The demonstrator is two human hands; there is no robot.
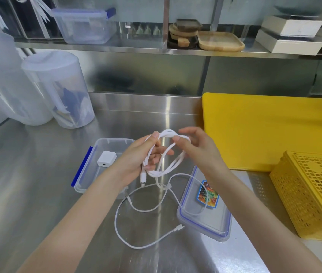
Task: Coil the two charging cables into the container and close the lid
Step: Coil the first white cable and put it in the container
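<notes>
Head view: your left hand [136, 160] grips the half-wound thick cable [166, 154] mid-air above the desk [38, 174], and your right hand [193, 148] pinches the top loop. Risk: loosen either pinch and the coil likely springs apart; its plug hangs down near the thin cable [136, 229] lying loose on the desk and could snag it. The container [89, 174] sits open just left of your left hand, behind your wrist; the lid [205, 219] lies upturned under your right forearm.
</notes>
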